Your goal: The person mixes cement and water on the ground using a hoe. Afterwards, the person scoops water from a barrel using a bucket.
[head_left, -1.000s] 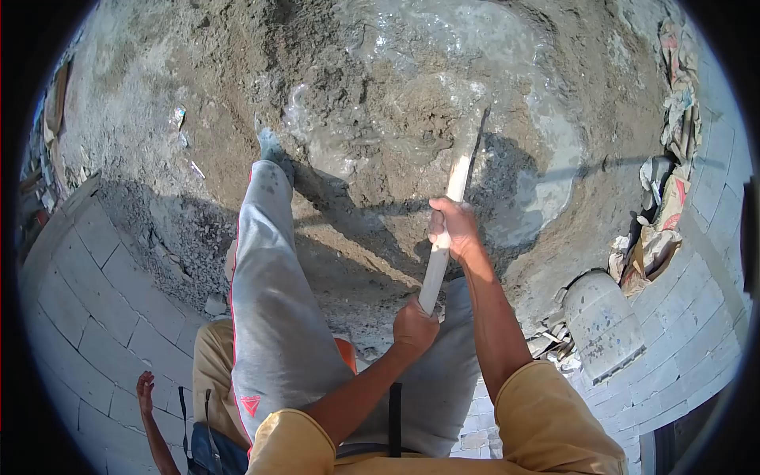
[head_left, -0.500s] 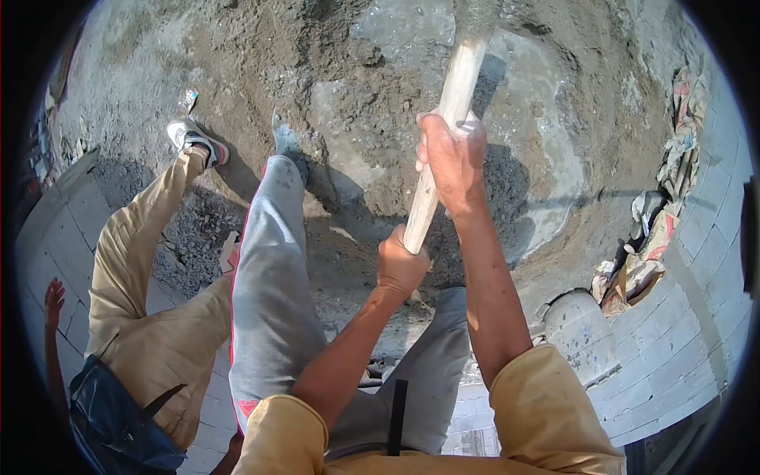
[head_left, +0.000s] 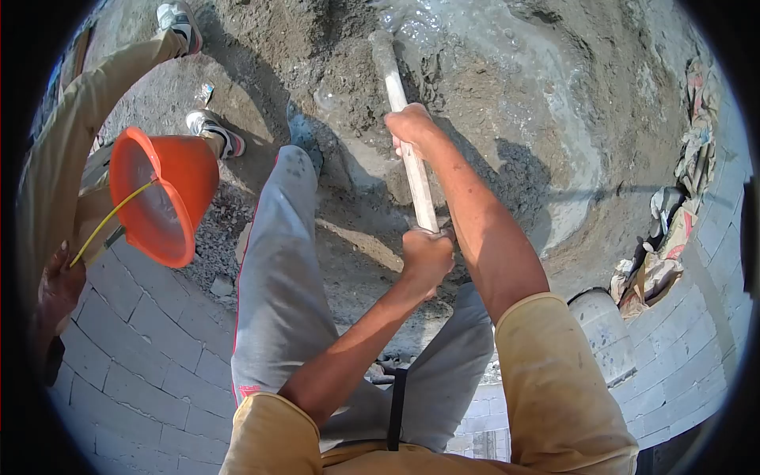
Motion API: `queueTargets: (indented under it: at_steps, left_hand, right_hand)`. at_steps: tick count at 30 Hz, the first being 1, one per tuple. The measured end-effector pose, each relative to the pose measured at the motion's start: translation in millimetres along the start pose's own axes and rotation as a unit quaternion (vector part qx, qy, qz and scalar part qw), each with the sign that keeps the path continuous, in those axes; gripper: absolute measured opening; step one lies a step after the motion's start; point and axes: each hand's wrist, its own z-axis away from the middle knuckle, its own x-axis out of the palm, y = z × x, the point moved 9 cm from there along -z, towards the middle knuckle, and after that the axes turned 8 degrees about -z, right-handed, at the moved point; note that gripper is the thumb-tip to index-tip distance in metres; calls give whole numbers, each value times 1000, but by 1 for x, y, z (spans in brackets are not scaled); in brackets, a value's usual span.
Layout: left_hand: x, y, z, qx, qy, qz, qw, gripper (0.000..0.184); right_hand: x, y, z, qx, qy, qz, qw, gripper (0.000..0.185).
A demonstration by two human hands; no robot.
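Observation:
My left hand [head_left: 428,255] is closed around the near end of a pale wooden tool handle [head_left: 417,184]. Farther up the same handle, my right hand [head_left: 413,127] grips it with wrapped fingers. The handle's far end is coated in grey mortar and reaches into the wet mix [head_left: 443,36]; the tool's head is hidden there, so I cannot tell its kind. Wet grey mortar and sandy material spread around the handle.
At left, a person's hand [head_left: 62,285] holds an orange bucket [head_left: 186,170] by its yellow handle, tilted. That person's shoe [head_left: 218,133] stands beside the mix. Torn paper sacks [head_left: 661,265] and a mortar-stained round container [head_left: 599,328] lie at right on grey paving [head_left: 158,340].
The handle's far end has swung left, and my right hand has moved left with it. The other person has shifted, and the orange bucket has come into view at left.

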Motion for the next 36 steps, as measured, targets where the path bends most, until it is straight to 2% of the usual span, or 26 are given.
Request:
queueTargets:
  at_steps: [3, 4, 5, 6, 7, 8, 9, 10, 11, 12, 15, 17, 19, 20, 21, 22, 24, 25, 26, 27, 29, 30, 32, 34, 35, 36]
  left_hand:
    - [32, -59, 27, 20, -7, -42, 999, 21]
    - [37, -92, 32, 70, 7, -62, 996, 21]
    - [42, -127, 42, 118, 21, -80, 990, 20]
    - [41, -161, 58, 106, 35, -121, 986, 18]
    - [34, -186, 77, 95, 50, -162, 981, 17]
    - [27, -198, 97, 89, 48, -198, 975, 14]
    - [18, -205, 114, 87, 46, -234, 967, 16]
    - [4, -228, 124, 87, 41, -288, 953, 17]
    - [-11, -252, 128, 90, 40, -341, 935, 18]
    - [-27, -274, 132, 94, 41, -379, 920, 18]
    - [-40, -299, 121, 108, 16, -458, 882, 19]
    - [-19, -290, 110, 138, -28, -492, 859, 19]
    - [35, -241, 80, 179, -66, -490, 851, 20]
    - [65, -213, 64, 207, -74, -487, 845, 22]
    - [97, -179, 51, 221, -110, -481, 841, 23]
    - [124, -145, 42, 231, -116, -505, 824, 24]
    - [149, -102, 42, 243, -122, -533, 801, 24]
    - [147, -93, 40, 203, -107, -551, 802, 29]
    - [137, -90, 39, 163, -89, -566, 803, 34]
    - [123, -97, 45, 164, -84, -569, 802, 34]
    - [68, -138, 64, 48, -60, -552, 831, 38]
    - [53, -135, 72, 51, -57, -552, 830, 38]
    - [21, -125, 82, 64, -45, -610, 788, 39]
    - [-1, -98, 104, 69, -60, -617, 781, 39]
    - [-11, -79, 114, 82, -75, -631, 768, 39]
    - [-29, -64, 121, 86, -87, -637, 761, 35]
  right_hand:
    - [-36, 40, 46, -23, -16, -85, 996, 27]
    - [-46, 68, 60, -27, 1, -123, 992, 25]
    - [-54, 96, 72, -44, -29, -131, 990, 25]
    - [-62, 127, 93, -46, -10, -168, 985, 23]
    - [-67, 151, 111, -199, -64, -162, 964, 21]
    - [-74, 173, 142, -32, 20, -212, 977, 22]
    - [-70, 208, 152, -58, 6, -241, 969, 24]
    - [-68, 240, 169, -12, 44, -256, 966, 26]
    - [-61, 271, 182, -32, 43, -250, 967, 27]
    - [-64, 278, 207, -5, 82, -266, 961, 28]
    - [-73, 318, 234, 29, 117, -333, 935, 25]
    - [-124, 310, 262, -39, 231, -368, 900, 23]
    - [-192, 284, 262, -159, 289, -369, 869, 21]
    - [-228, 252, 265, -129, 294, -458, 829, 19]
    - [-259, 227, 264, -118, 304, -469, 821, 18]
    - [-294, 210, 252, -182, 329, -432, 820, 17]
    - [-338, 180, 234, -194, 371, -410, 810, 16]
    - [-339, 180, 212, -195, 369, -415, 809, 16]
    - [-323, 195, 179, -133, 339, -431, 826, 12]
    - [-299, 215, 153, -73, 307, -444, 839, 11]
    - [-211, 277, 103, 99, 243, -398, 879, 14]
    - [-187, 289, 101, 96, 217, -438, 867, 14]
    - [-157, 289, 115, 93, 187, -468, 859, 14]
    - [-141, 281, 137, 51, 172, -556, 812, 14]
    - [-133, 274, 151, 49, 172, -548, 817, 14]
    - [-116, 266, 166, 48, 161, -599, 783, 13]
